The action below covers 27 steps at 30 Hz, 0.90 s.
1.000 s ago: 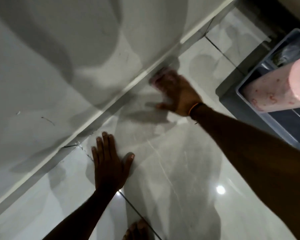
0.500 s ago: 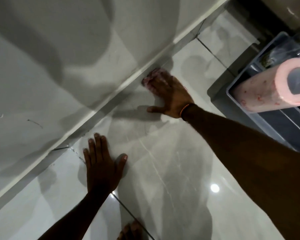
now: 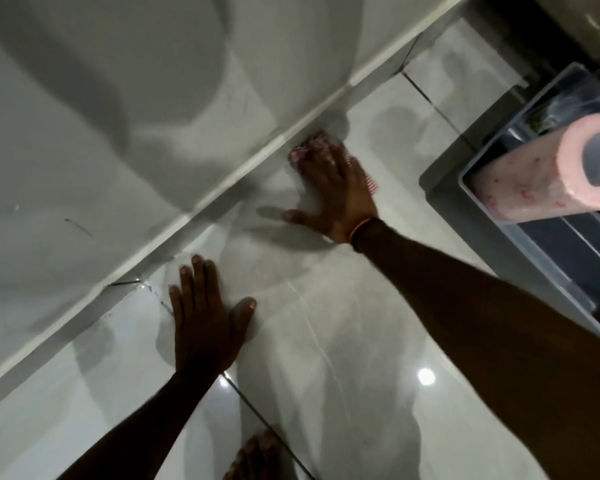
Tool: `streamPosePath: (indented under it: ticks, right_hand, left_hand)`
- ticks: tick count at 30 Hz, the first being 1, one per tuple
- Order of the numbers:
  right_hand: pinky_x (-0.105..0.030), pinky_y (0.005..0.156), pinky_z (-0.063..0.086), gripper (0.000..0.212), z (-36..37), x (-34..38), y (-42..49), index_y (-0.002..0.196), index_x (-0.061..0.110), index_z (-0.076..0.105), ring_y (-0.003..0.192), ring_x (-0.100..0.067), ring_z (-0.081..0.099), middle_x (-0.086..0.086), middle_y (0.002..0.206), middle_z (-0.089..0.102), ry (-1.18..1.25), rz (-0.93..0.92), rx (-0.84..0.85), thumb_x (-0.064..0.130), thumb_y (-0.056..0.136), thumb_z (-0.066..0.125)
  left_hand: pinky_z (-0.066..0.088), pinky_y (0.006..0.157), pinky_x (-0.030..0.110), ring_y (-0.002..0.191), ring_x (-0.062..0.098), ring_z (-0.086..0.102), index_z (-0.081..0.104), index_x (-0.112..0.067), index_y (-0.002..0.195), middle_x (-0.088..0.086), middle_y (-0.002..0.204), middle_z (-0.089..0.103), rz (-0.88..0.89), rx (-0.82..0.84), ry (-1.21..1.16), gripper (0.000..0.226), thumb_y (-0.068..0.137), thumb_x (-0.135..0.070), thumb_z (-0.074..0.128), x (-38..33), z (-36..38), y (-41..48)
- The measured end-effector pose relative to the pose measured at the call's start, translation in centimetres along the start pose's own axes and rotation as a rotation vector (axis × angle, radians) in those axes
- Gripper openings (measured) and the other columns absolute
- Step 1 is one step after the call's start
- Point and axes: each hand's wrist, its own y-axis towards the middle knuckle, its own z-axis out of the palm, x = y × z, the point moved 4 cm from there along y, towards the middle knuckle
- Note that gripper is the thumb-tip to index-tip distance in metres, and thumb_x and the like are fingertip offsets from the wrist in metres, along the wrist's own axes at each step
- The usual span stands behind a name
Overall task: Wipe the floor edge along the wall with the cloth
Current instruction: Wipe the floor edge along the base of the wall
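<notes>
My right hand (image 3: pixel 340 192) presses a pink cloth (image 3: pixel 309 150) flat on the glossy pale floor tile, right against the white skirting (image 3: pixel 222 192) at the foot of the wall. Only the cloth's edges show, past the fingertips and beside the little finger; the rest is hidden under the palm. An orange band circles that wrist. My left hand (image 3: pixel 205 323) lies flat on the tile nearer to me, fingers spread and pointing at the wall, holding nothing.
A clear plastic bin (image 3: pixel 541 258) with a pink patterned paper roll (image 3: pixel 541 178) lying on it stands at the right, close to my right forearm. Bare toes (image 3: pixel 257 455) show at the bottom. Dark grout lines cross the floor tiles.
The right hand with the cloth has slid a little along the skirting toward the left and nearer to me. The left hand stays planted. The view has shifted slightly.
</notes>
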Motion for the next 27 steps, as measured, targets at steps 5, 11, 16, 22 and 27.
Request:
streamPosePath:
  ticks: [5, 11, 16, 22, 27]
  right_hand:
    - [-0.057, 0.136, 0.02, 0.104, 0.1, -0.4, 0.9, 0.171, 0.03, 0.023, 0.168, -0.038, 0.017, -0.008, 0.18, 0.022, -0.054, 0.022, 0.047, 0.094, 0.089, 0.032]
    - [-0.054, 0.14, 0.0, 0.105, -2.8, -8.3, 5.4, 0.172, 0.011, 0.004, 0.171, -0.034, -0.006, -0.016, 0.183, -0.002, -0.16, 0.319, 0.038, 0.084, 0.098, 0.021]
    - [-0.056, 0.139, -0.007, 0.134, -3.6, -9.8, 6.5, 0.172, 0.021, -0.009, 0.17, -0.031, -0.017, -0.009, 0.182, -0.017, -0.052, 0.448, 0.086, 0.109, 0.07, -0.001]
    - [-0.059, 0.139, 0.006, 0.127, -1.3, -7.4, 2.9, 0.173, 0.019, 0.002, 0.17, -0.038, -0.003, -0.011, 0.183, -0.002, -0.227, 0.057, 0.152, 0.104, 0.08, 0.01]
    - [-0.057, 0.139, 0.002, 0.098, -3.8, -12.6, 7.9, 0.172, 0.017, 0.004, 0.17, -0.037, -0.008, -0.017, 0.182, -0.007, -0.201, 0.326, 0.022, 0.08, 0.1, 0.02]
  left_hand:
    - [0.006, 0.131, 0.06, 0.163, 0.04, 0.003, 0.01, -0.001, 0.165, 0.017, 0.176, 0.001, -0.016, 0.03, -0.037, 0.1, 0.095, -0.068, 0.035, -0.3, -0.3, 0.0]
    - [0.004, 0.132, 0.058, 0.164, 0.036, -0.001, 0.008, -0.003, 0.166, 0.014, 0.177, -0.002, -0.021, 0.032, -0.044, 0.101, 0.095, -0.071, 0.032, 0.1, 0.2, 0.0]
    - [0.005, 0.132, 0.059, 0.164, 0.036, 0.001, 0.009, -0.004, 0.166, 0.014, 0.177, 0.0, -0.017, 0.017, -0.045, 0.099, 0.096, -0.07, 0.034, 0.4, 0.6, 0.1]
    - [0.003, 0.132, 0.059, 0.164, 0.035, -0.002, 0.008, -0.004, 0.166, 0.013, 0.177, -0.002, -0.033, 0.038, -0.049, 0.1, 0.095, -0.069, 0.034, 0.3, 0.5, 0.1]
    - [0.004, 0.132, 0.058, 0.164, 0.035, 0.0, 0.008, -0.004, 0.166, 0.012, 0.177, -0.002, -0.024, 0.019, -0.045, 0.101, 0.095, -0.069, 0.035, 0.5, 0.6, 0.2]
